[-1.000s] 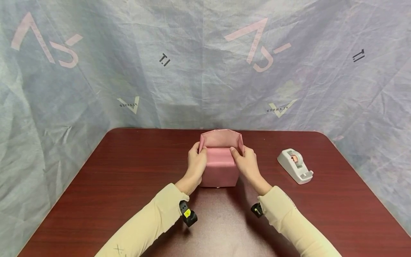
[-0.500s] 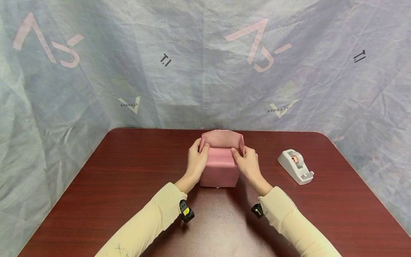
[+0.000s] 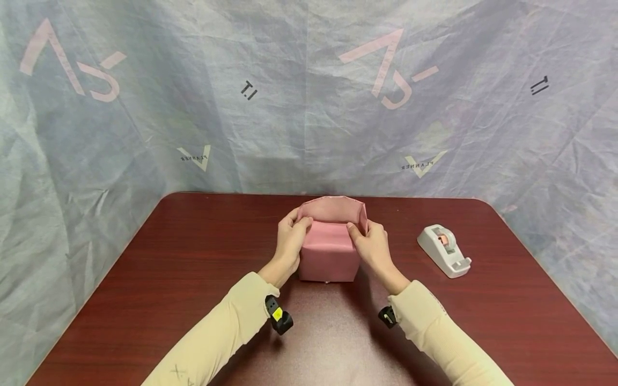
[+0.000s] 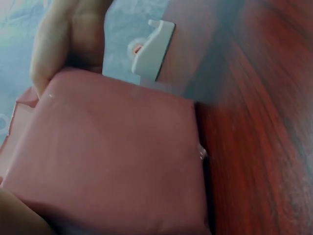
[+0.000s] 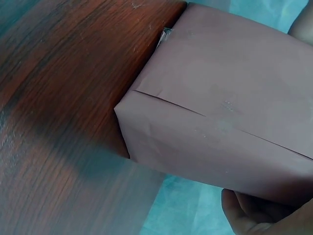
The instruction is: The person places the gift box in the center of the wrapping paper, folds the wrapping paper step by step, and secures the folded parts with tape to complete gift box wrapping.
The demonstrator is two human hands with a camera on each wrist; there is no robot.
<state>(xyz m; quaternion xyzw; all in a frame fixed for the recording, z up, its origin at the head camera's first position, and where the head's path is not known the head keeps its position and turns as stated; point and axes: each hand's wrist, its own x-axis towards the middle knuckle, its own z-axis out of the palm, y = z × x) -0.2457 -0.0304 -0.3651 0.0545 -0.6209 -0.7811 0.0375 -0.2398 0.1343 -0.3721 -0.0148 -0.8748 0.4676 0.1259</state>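
Observation:
A box-shaped pink paper bag (image 3: 330, 262) stands on the table, its open, creased rim rising higher at the back than at the front. My left hand (image 3: 290, 241) grips its upper left side, thumb over the front edge. On the opposite side my right hand (image 3: 374, 244) holds the bag the same way. The left wrist view shows the bag's front (image 4: 107, 152), with a bit of clear tape (image 4: 202, 152) at the bottom edge. In the right wrist view a lengthwise seam runs along the bag (image 5: 220, 93). Its inside bottom is hidden.
A white tape dispenser (image 3: 444, 251) with a roll in it sits on the dark red wooden table (image 3: 193, 241), to the right of the bag. A printed grey cloth (image 3: 275, 107) hangs behind the table's far edge.
My left hand has shifted slightly left and resettled its thumb on the front edge; the bag's left rim spreads outward a little. The right hand stays nearly still.

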